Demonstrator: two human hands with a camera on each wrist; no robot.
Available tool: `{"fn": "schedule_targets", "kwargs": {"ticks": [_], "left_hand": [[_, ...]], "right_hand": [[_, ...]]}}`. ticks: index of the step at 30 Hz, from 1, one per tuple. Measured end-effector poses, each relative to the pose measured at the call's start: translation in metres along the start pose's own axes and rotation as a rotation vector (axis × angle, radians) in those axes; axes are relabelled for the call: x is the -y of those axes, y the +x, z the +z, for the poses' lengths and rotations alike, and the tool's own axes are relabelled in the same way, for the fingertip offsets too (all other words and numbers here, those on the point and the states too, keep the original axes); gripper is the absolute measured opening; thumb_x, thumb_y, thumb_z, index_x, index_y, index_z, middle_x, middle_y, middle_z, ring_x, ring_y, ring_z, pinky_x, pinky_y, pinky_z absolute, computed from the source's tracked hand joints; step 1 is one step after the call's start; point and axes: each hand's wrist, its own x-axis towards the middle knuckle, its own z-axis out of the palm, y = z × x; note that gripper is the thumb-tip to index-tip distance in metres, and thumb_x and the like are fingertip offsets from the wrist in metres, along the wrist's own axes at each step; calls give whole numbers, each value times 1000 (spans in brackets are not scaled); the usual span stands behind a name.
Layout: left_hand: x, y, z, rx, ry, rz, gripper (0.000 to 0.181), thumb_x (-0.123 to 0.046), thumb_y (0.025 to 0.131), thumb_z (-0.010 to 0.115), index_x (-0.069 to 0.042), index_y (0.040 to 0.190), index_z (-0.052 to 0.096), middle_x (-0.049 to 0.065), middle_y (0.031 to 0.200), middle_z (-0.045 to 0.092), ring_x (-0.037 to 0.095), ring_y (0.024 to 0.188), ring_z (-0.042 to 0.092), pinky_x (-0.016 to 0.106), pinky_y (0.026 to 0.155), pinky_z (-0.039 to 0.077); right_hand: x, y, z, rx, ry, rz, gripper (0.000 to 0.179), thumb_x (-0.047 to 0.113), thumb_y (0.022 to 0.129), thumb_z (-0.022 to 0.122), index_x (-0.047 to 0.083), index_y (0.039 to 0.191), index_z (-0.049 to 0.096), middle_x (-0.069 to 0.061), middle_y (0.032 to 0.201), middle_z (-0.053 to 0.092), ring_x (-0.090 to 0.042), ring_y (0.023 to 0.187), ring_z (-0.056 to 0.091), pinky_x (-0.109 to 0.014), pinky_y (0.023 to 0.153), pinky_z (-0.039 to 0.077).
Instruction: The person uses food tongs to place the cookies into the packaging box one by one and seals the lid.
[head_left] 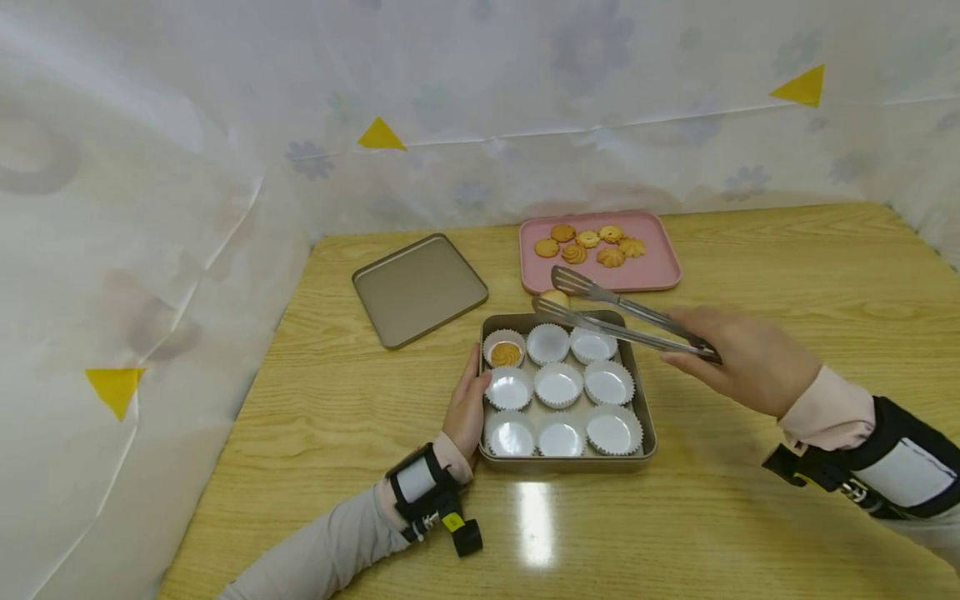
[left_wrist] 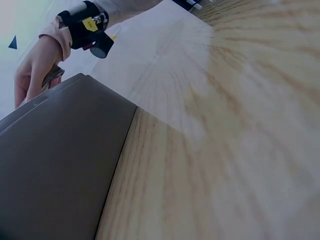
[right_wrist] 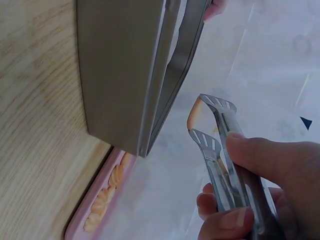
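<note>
My right hand (head_left: 750, 358) grips metal tongs (head_left: 637, 312), whose slotted tips pinch a round cookie (right_wrist: 194, 114) by its edges. In the head view this cookie is above the back rim of a square metal baking tin (head_left: 567, 465), between the tin and the pink tray. My left hand (head_left: 467, 410) holds the tin's left side, thumb at the rim and fingers along the outer wall. White paper cups (head_left: 558, 385) line the tin in rows. A swirled cookie (head_left: 506, 354) sits in the back left cup; the other cups hold no cookies.
Behind the tin, a pink tray (head_left: 660, 271) carries several cookies (head_left: 574, 253) of different shapes. A flat, brownish metal lid (head_left: 420, 290) lies on the wooden table (head_left: 352, 417) at the back left. A pale flowered curtain (head_left: 480, 167) hangs along the back and left.
</note>
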Motion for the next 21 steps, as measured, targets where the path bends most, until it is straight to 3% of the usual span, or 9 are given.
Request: {"fn": "schedule_targets", "kwargs": {"ticks": [9,21], "left_hand": [[-1,0,1,-9,5,4,57,-15,101,37,-6,155,20,10,161,16,27,149,8,46,121,7],[0,1,0,-5,15,9,57,-15,101,36,-5,155,20,11,161,15,28,149,8,47,121,6]], "right_hand": [[10,-6,8,29,13,-25,43,27,84,75,3,117,63,4,76,55,-4,61,46,-26,51,41],[10,-13,18,-40,-5,-77,46,38,89,68,4,120,63,-2,85,63,-1,57,47,-25,45,40]]}}
